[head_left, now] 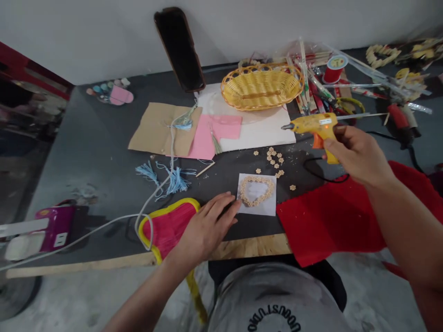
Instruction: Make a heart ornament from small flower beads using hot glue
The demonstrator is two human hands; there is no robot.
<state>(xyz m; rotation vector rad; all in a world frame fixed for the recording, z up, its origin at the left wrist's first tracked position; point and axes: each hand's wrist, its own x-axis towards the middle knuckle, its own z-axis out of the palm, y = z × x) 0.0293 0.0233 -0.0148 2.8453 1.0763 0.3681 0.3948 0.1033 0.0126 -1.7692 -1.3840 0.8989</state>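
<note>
My right hand (356,154) is closed round the handle of a yellow glue gun (313,125), held above the table with its nozzle pointing left. My left hand (207,226) lies flat with fingers stretched out, fingertips touching the left edge of a small white paper square (272,210). On that paper sits a heart outline made of small wooden flowers (256,191). Several loose wooden flowers (274,158) lie just behind the paper, below the gun's nozzle.
A red felt sheet (321,226) lies right of the paper; a pink fan with yellow rim (166,226) is under my left wrist. Behind are a yellow woven basket (261,86), pink and brown papers, blue tassels (173,180), a red thread spool (334,69), a white cable, and a purple power strip (55,226).
</note>
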